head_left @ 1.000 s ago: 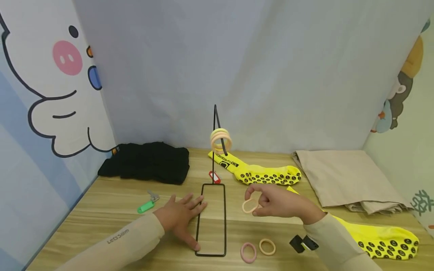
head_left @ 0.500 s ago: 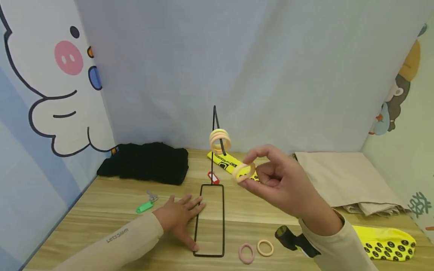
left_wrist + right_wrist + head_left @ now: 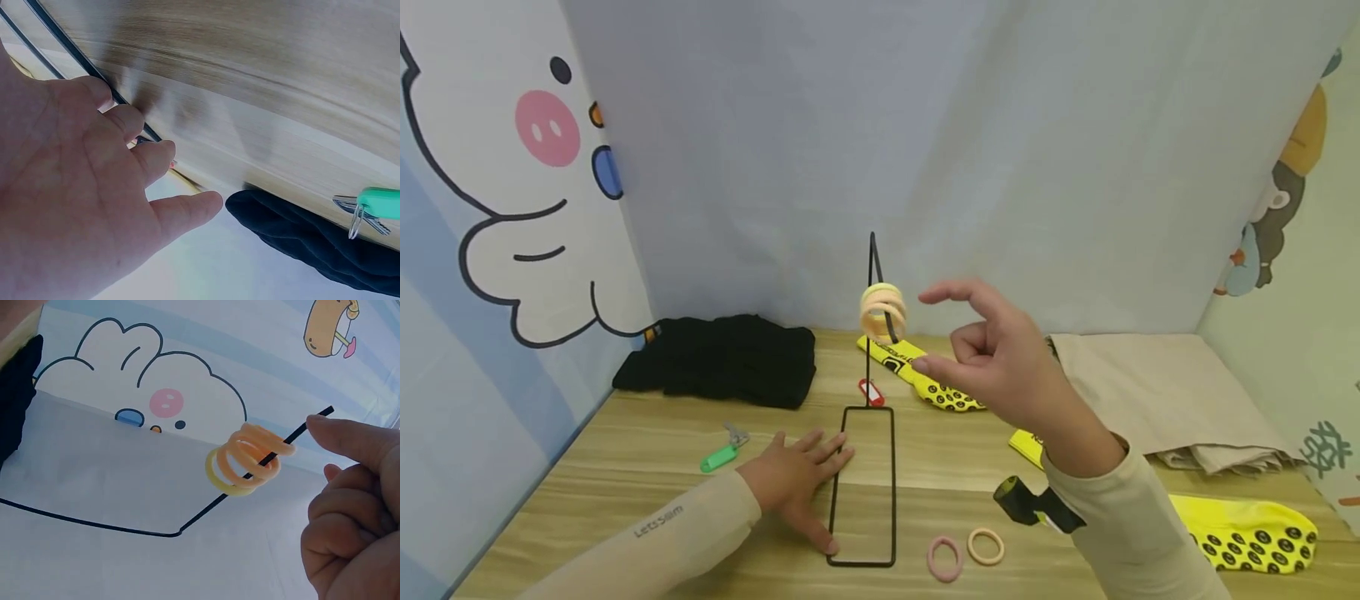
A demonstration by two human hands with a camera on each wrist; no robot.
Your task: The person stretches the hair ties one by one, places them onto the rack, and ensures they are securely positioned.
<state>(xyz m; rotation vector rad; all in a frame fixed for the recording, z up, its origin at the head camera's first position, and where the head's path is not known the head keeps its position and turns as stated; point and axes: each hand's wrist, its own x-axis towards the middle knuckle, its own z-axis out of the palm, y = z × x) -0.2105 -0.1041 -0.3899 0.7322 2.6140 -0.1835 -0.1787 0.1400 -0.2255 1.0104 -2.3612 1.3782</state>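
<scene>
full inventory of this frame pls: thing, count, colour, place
thin black wire stand: 1, black, table centre, rectangular base flat, rod upright
elastic hair rings on the rod: a stack, peach and yellow, exact count unclear
loose hair rings: 2, pink and peach, table front, right of base
green key tag: 1, left of base
red key tag: 1, behind base
yellow grip socks: 2, right and back centre
black folded cloth: 1, back left
beige folded cloth: 1, back right
wooden table: 1
left hand: flat, on base's left edge
right hand: raised beside the rod, fingers loosely curled, holding nothing

Wooden table (image 3: 625, 450), plain grey back wall (image 3: 850, 125), cartoon-printed side walls (image 3: 490, 208)
</scene>
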